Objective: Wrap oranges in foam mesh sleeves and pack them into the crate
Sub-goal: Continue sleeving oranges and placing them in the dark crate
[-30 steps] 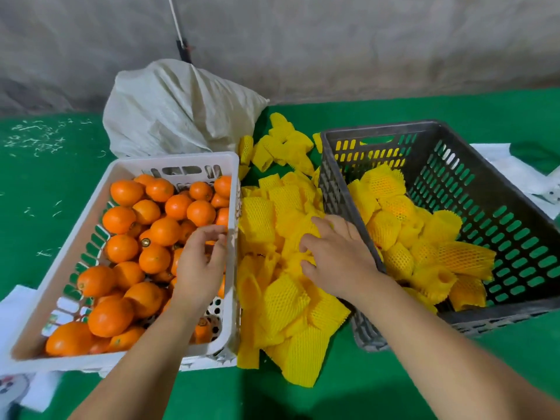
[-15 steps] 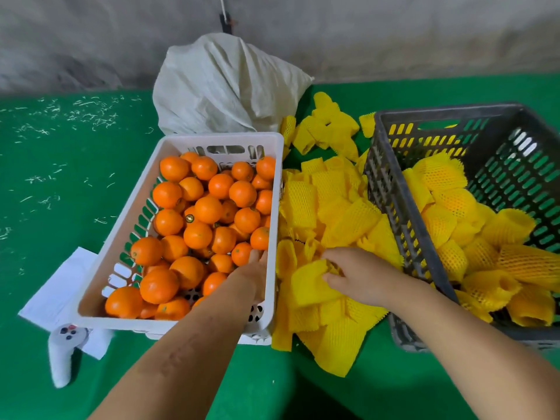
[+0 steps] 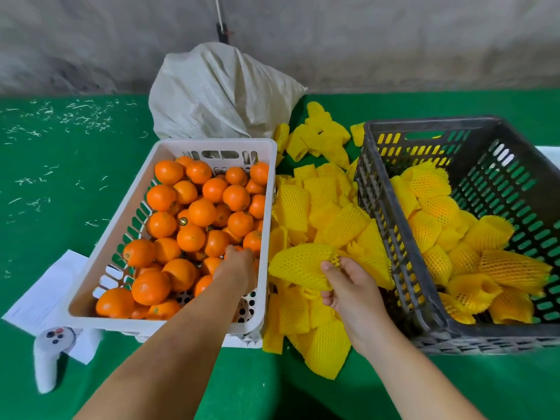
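Observation:
A white basket [image 3: 121, 237] on the left is full of loose oranges [image 3: 200, 212]. My left hand [image 3: 238, 268] reaches down among the oranges at the basket's near right side; its fingers are hidden, so the hold is unclear. Between the two containers lies a pile of yellow foam mesh sleeves [image 3: 321, 213]. My right hand [image 3: 348, 286] pinches one yellow sleeve [image 3: 300, 265] and lifts it above the pile. The dark grey crate [image 3: 394, 231] on the right holds several wrapped oranges [image 3: 439, 207].
A pale woven sack [image 3: 221, 92] leans behind the white basket, against a grey wall. A white handheld controller [image 3: 48, 356] and a sheet of paper [image 3: 45, 295] lie on the green tabletop at the near left. More sleeves [image 3: 321, 134] lie behind the pile.
My right hand has raised one sleeve off the pile. My left hand has pushed deeper among the oranges. The camera has drifted, so both containers sit further right and lower in view.

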A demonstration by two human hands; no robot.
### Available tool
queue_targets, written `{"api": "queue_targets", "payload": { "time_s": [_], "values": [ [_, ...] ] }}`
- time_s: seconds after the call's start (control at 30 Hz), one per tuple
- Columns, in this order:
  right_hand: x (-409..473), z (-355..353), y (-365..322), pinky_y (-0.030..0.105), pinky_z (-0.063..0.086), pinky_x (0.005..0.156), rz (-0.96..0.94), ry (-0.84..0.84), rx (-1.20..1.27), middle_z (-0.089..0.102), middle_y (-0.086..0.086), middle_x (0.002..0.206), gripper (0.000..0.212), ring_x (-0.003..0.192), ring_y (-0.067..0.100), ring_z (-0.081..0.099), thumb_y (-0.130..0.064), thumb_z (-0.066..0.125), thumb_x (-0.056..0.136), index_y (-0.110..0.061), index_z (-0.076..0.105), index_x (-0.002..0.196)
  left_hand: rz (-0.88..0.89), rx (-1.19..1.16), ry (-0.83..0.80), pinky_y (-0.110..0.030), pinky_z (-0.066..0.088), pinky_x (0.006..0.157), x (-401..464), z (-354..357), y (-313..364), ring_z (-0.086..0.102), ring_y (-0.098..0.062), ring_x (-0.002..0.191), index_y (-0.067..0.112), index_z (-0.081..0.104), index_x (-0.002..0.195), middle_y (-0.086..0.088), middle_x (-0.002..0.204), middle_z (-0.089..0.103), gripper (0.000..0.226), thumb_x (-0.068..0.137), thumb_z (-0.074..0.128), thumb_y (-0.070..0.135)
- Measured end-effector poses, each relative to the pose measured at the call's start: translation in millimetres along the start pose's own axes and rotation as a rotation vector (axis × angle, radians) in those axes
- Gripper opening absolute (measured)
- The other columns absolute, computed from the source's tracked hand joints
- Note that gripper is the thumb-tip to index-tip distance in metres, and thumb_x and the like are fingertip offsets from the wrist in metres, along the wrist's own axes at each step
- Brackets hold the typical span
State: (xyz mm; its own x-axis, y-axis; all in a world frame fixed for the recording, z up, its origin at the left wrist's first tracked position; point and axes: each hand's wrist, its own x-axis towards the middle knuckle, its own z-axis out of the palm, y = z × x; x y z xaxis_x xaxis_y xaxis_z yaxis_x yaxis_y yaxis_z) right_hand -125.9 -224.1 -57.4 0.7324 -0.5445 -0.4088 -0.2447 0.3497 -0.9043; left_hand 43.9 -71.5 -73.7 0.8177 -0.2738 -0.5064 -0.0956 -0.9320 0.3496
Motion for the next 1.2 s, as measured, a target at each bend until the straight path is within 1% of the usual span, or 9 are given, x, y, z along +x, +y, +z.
{"api": "queue_targets", "payload": {
  "time_s": [0.07,0.17,0.3,0.37,0.5,0.7,0.87,1.0,1.2],
  "values": [
    [-1.3,-2.4,-4.1,0.034,0.053,0.066,-0.027,0.063,0.054,0.07,-0.003,0.1,0.021,0.066,0.015,0.06,-0.038,0.065,0.099,-0.025,0.067,0.115,0.076,-0.217,0.203,-0.041,0.058,0.094,-1.1,-9.7,-7.3,0.064,-0.027,0.11,0.012,0.06,0.139,-0.012,0.13,0.061,0.043,0.101,0.066,0.031],
    [-6.1,-4.5,-9.5,0.031,0.052,0.06,-0.14,0.102,0.066,0.073,0.0,0.096,0.014,0.069,0.014,0.063,-0.034,0.067,0.098,-0.021,0.07,0.102,0.128,-0.75,0.413,-0.031,0.054,0.091,-27.1,-28.5,-8.5,0.059,-0.016,0.12,0.022,0.054,0.148,0.007,0.137,0.06,0.064,0.093,0.075,0.048],
    [-9.3,-3.3,-18.9,0.026,0.054,0.058,-0.262,0.223,0.053,0.072,-0.006,0.098,0.013,0.081,0.012,0.065,-0.02,0.073,0.094,-0.026,0.065,0.103,0.455,-1.15,0.181,-0.033,0.06,0.091,-73.6,-29.5,14.3,0.072,-0.015,0.102,0.036,0.06,0.144,-0.002,0.128,0.071,0.064,0.088,0.077,0.06],
    [-8.3,-0.4,-24.4,0.028,0.056,0.065,-0.342,0.282,0.012,0.068,-0.008,0.095,0.016,0.082,0.006,0.064,-0.021,0.073,0.093,-0.03,0.062,0.099,0.532,-1.199,0.013,-0.034,0.059,0.091,-89.0,-18.3,25.3,0.072,-0.017,0.107,0.039,0.062,0.143,-0.004,0.133,0.069,0.066,0.083,0.081,0.06],
    [-7.6,5.4,-34.9,0.015,0.048,0.065,-0.51,0.278,-0.209,0.063,-0.006,0.09,0.014,0.076,-0.001,0.058,-0.025,0.074,0.093,-0.023,0.06,0.096,0.518,-1.254,-0.246,-0.047,0.058,0.1,-102.7,7.3,36.1,0.068,-0.031,0.123,0.03,0.067,0.139,-0.006,0.141,0.065,0.077,0.072,0.09,0.06],
    [-7.9,4.0,-33.7,0.02,0.051,0.074,-0.468,0.15,-0.328,0.066,-0.017,0.097,0.015,0.089,0.002,0.062,-0.021,0.073,0.094,-0.033,0.064,0.096,0.532,-1.248,-0.442,-0.034,0.062,0.082,-102.2,3.0,34.1,0.074,-0.03,0.099,0.008,0.063,0.14,-0.014,0.127,0.071,0.097,0.064,0.093,0.06],
    [-9.4,-4.9,-32.6,0.038,0.058,0.091,-0.377,0.028,-0.163,0.076,-0.005,0.103,0.017,0.099,0.013,0.071,-0.013,0.069,0.097,-0.027,0.075,0.104,0.452,-1.328,-0.331,-0.031,0.063,0.077,-102.7,5.9,39.9,0.076,-0.028,0.09,0.0,0.062,0.133,-0.019,0.114,0.075,0.09,0.068,0.092,0.055],
    [-16.8,-7.0,-36.7,0.029,0.056,0.08,-0.43,0.0,-0.137,0.078,-0.009,0.096,0.017,0.088,0.006,0.072,-0.014,0.07,0.096,-0.03,0.076,0.1,0.462,-1.378,-0.22,-0.039,0.06,0.087,-100.8,11.5,40.5,0.073,-0.032,0.105,0.007,0.061,0.138,-0.02,0.129,0.069,0.068,0.083,0.079,0.042],
    [-38.5,-6.0,-40.2,0.016,0.051,0.075,-0.673,0.059,-0.306,0.071,-0.018,0.093,0.016,0.089,0.005,0.068,-0.017,0.068,0.098,-0.033,0.07,0.099,0.532,-1.41,-0.223,-0.053,0.058,0.098,-92.9,16.3,30.9,0.065,-0.041,0.125,0.043,0.049,0.15,-0.011,0.146,0.057,0.076,0.083,0.083,0.035]
  ]
}}
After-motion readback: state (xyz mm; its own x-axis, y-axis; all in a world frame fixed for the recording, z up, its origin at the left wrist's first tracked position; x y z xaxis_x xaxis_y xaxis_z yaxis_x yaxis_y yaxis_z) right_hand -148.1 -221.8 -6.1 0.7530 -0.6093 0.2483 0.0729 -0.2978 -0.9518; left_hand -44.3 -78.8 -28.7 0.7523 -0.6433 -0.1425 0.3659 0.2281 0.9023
